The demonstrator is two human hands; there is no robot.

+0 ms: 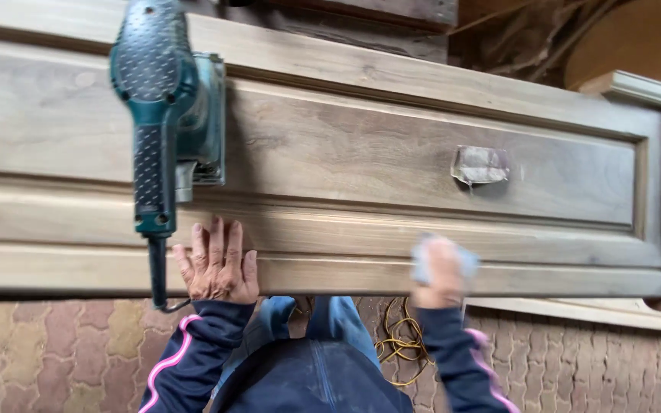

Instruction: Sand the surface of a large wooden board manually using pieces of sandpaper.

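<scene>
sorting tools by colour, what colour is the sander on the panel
Teal green sander, seen in the head view.

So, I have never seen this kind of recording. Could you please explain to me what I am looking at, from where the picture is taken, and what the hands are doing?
There is no machine here. A person wears a camera on the head, and it looks down at their own two bare hands, so the single picture shows the person's own view.

In front of them lies a long grey-brown wooden panel with moulded edges. On it rests a teal electric sander with a dark handle; no hand touches it. A folded piece of worn sandpaper also lies on the panel.

The left hand presses flat, fingers spread, on the near edge of the panel. The right hand is blurred and grips a small pale sanding pad against that same edge.

Below are a paved brick floor and a coiled yellow cable.
</scene>
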